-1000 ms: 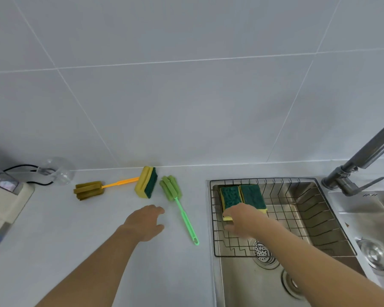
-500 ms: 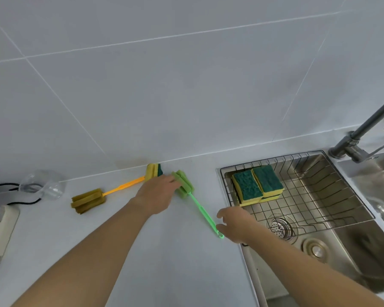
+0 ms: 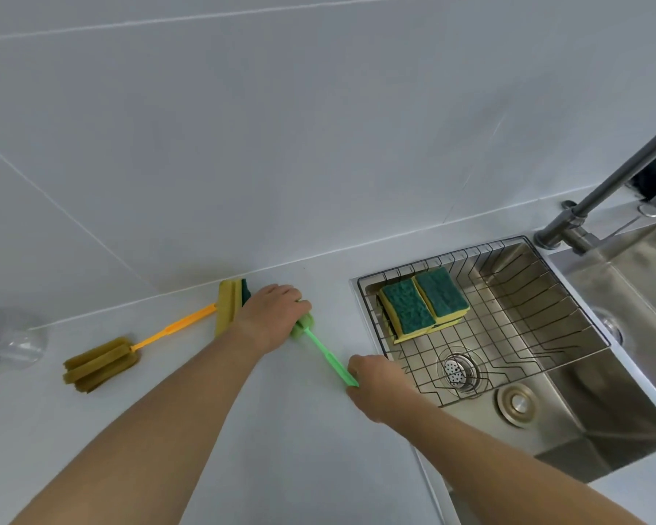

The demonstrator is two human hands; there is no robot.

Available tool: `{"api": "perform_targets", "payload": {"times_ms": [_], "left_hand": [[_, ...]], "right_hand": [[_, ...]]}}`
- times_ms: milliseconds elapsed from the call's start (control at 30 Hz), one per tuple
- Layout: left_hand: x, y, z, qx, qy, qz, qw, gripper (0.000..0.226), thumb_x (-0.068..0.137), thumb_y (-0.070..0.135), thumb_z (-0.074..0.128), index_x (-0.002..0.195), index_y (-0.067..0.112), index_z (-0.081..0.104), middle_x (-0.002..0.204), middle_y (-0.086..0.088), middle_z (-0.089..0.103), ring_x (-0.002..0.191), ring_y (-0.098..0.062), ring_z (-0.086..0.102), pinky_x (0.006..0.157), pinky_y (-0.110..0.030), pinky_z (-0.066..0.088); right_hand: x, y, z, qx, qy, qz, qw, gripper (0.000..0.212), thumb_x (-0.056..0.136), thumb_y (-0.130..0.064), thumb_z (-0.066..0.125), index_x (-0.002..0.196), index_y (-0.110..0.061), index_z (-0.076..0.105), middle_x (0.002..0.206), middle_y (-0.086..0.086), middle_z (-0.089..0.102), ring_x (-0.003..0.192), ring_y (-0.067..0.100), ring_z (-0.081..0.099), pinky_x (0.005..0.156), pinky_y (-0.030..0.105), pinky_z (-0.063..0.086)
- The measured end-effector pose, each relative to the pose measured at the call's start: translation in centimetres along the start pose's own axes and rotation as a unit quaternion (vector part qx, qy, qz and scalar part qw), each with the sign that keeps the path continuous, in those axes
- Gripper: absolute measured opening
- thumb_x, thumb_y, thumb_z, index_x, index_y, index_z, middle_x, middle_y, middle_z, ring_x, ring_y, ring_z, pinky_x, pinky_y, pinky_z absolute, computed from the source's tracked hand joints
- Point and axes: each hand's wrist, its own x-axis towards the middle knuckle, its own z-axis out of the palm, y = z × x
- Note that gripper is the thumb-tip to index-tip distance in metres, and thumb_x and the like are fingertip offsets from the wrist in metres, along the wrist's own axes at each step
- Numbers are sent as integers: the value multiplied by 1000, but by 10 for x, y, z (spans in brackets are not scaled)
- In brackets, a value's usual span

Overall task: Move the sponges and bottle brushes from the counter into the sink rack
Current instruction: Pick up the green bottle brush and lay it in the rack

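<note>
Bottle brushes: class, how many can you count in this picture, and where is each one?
2. The orange-handled bottle brush with the olive sponge head lies on the white counter. The green plastic bottle brush lies nearer the sink, left hand on its head, right hand on its handle.

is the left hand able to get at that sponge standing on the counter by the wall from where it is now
Probably yes. The left hand rests on the green brush head, right beside the sponge, with nothing between them. It would have to let go of the brush head first.
</note>
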Motion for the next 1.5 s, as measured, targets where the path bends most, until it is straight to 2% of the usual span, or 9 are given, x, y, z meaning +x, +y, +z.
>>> {"api": "perform_targets", "payload": {"times_ms": [100, 267, 400, 567, 633, 933, 1100, 1333, 1500], "left_hand": [[3, 1, 3, -25, 1, -12, 1000, 42, 84, 2, 52, 123, 17, 55, 126, -3, 54, 124, -22, 44, 105, -33, 31], [2, -3, 9, -24, 15, -19, 999, 36, 83, 4, 52, 116, 17, 57, 119, -2, 56, 117, -22, 48, 103, -33, 32], [-2, -6, 7, -34, -7, -16, 999, 32, 85, 8, 52, 114, 20, 56, 114, -1, 56, 110, -21, 51, 102, -31, 32], [-11, 10, -5, -53, -40, -23, 998, 27, 89, 23, 50, 116, 17, 54, 112, -4, 55, 97, -26, 56, 82, -35, 42], [-17, 19, -10, -57, -37, -23, 997, 27, 91, 27, 48, 115, 17, 54, 110, -4, 55, 94, -27, 58, 79, -36, 43], [-39, 78, -34, -80, -23, -10, 996, 25, 93, 34, 43, 109, 18, 54, 103, -1, 57, 86, -23, 59, 72, -31, 38], [-42, 118, -43, -99, -21, 3, 995, 26, 93, 35, 44, 111, 19, 54, 103, -1, 57, 87, -22, 58, 71, -30, 36], [-34, 165, -49, -154, 2, -6, 988, 39, 89, 45, 50, 123, 27, 51, 104, 2, 57, 90, -20, 57, 77, -32, 46], [-17, 188, -47, -170, -11, -25, 985, 62, 79, 59, 56, 133, 31, 44, 114, 6, 54, 98, -20, 58, 83, -36, 50]], "right_hand": [[1, 0, 0, 2, -4, 6, 1000, 6, 92, -21, 54, 94, -18, 49, 88, 3, 54, 75, 22, 54, 49, 26, 35], [0, 1, -13, -16, -6, -4, 1000, 20, 92, -18, 53, 112, -14, 57, 100, 6, 60, 84, 24, 57, 64, 32, 45], [-6, 10, -34, -40, 13, -16, 999, 23, 92, -16, 53, 114, -14, 59, 104, 6, 62, 88, 23, 61, 73, 34, 54], [-19, 29, -58, -75, 43, -35, 996, 20, 92, -13, 51, 109, -16, 62, 102, 3, 59, 88, 21, 60, 74, 33, 54], [-24, 38, -65, -88, 54, -36, 994, 20, 90, -12, 52, 106, -18, 64, 99, 0, 57, 86, 19, 59, 75, 34, 56], [-70, 78, -77, -108, 85, -58, 989, 17, 95, -28, 52, 106, -21, 64, 99, -1, 64, 88, 17, 61, 77, 35, 58], [-92, 110, -75, -98, 80, -75, 989, 24, 97, -38, 52, 109, -21, 63, 100, -3, 63, 89, 16, 59, 81, 34, 56], [-105, 160, -91, -80, 86, -95, 989, 18, 97, -35, 55, 103, -20, 62, 98, -4, 61, 84, 14, 58, 76, 29, 53], [-100, 193, -103, -77, 94, -101, 987, 16, 95, -35, 57, 102, -22, 61, 97, -5, 60, 85, 14, 57, 76, 28, 50]]}}
